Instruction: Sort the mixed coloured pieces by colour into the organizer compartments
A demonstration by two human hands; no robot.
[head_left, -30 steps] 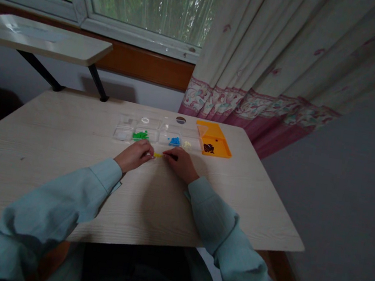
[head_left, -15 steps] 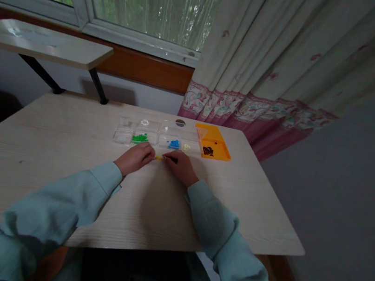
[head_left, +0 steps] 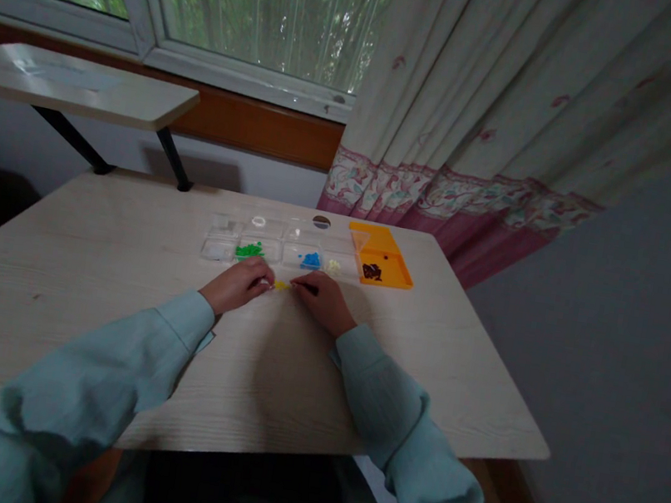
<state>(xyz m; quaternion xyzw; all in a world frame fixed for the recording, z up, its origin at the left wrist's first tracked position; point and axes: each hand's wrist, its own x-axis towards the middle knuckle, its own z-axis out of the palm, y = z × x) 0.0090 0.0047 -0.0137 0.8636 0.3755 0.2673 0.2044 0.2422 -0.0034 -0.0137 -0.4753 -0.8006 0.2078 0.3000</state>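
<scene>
Small yellow pieces (head_left: 281,285), perhaps beads, sit in a short row between my two hands; they are too small to make out well. My left hand (head_left: 237,285) is closed at their left end, thumb and fingers pinched together. From the right, my right hand (head_left: 324,302) pinches close to their other end. What lies inside each pinch is too small to name. Just beyond the hands stands a clear compartment box (head_left: 271,249) holding green pieces (head_left: 250,250), blue pieces (head_left: 310,260) and cream pieces (head_left: 333,266).
An open orange box (head_left: 396,271) with dark brown pieces (head_left: 372,271) stands right of the clear box. A raised white shelf (head_left: 131,99) on black legs is at the table's back left. Behind the table hang a window and a patterned curtain (head_left: 434,98).
My left hand has shifted slightly left, and a little more of the yellow pieces shows between the hands. My right hand has hardly moved.
</scene>
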